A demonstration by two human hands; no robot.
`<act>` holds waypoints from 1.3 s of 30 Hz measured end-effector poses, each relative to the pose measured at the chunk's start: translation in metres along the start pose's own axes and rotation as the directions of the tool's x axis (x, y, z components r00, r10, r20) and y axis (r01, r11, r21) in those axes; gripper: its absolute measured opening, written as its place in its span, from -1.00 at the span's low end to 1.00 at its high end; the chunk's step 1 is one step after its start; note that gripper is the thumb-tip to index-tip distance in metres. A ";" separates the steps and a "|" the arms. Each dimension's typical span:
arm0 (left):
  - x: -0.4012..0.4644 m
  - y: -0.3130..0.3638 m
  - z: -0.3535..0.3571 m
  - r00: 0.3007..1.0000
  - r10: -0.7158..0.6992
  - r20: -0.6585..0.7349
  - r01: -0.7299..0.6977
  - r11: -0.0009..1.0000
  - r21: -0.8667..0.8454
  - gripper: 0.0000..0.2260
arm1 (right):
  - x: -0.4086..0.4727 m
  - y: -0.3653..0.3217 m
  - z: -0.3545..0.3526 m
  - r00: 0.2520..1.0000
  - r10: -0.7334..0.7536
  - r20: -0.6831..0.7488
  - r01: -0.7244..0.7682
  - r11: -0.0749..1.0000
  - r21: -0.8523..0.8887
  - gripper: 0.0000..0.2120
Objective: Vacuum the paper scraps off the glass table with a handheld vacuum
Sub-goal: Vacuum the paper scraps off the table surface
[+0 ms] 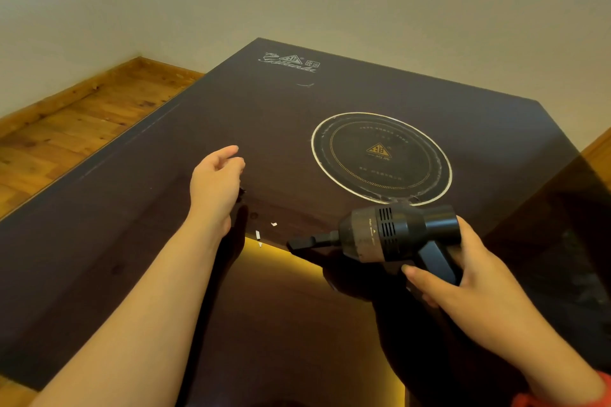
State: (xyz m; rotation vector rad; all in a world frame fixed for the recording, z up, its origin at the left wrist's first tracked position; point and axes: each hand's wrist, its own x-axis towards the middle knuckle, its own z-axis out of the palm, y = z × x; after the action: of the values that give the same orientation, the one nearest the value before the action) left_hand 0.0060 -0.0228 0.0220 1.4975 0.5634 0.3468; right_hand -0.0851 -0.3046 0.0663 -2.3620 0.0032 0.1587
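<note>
A dark glass table (330, 99) fills most of the view. My right hand (463, 277) grips the handle of a black handheld vacuum (390, 231), whose narrow nozzle points left, just above the glass. Two or three small white paper scraps (258, 235) lie on the glass left of the nozzle tip, one more scrap (273, 224) a little farther back. My left hand (216, 182) hovers above the table behind the scraps, fingers loosely curled, holding nothing.
A round cooktop ring (382, 158) with a gold triangle logo is set in the glass at the right. A white printed logo (287, 61) marks the far corner. Wooden floor (76, 119) lies to the left, pale walls behind. A yellow glow shows through the glass near me.
</note>
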 end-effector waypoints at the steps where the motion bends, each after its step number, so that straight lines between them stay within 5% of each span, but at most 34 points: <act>1: 0.000 0.000 0.000 1.000 -0.001 0.000 0.001 1.000 0.000 -0.72 | 0.003 -0.001 0.001 1.000 -0.004 -0.007 0.004 1.000 -0.007 -0.40; 8: -0.001 0.001 0.000 1.000 -0.006 0.003 0.006 1.000 0.002 -0.72 | 0.022 -0.010 0.005 1.000 -0.005 -0.029 0.004 0.999 -0.033 -0.28; 39: 0.001 0.000 -0.001 1.000 0.001 0.012 -0.001 1.000 -0.002 -0.71 | 0.038 -0.027 0.017 0.991 -0.135 0.025 0.136 0.989 -0.064 -0.35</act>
State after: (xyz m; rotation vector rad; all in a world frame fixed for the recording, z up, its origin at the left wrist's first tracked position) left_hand 0.0062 -0.0215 0.0220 1.4967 0.5528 0.3393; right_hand -0.0481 -0.2715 0.0685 -2.4168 -0.1748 0.1179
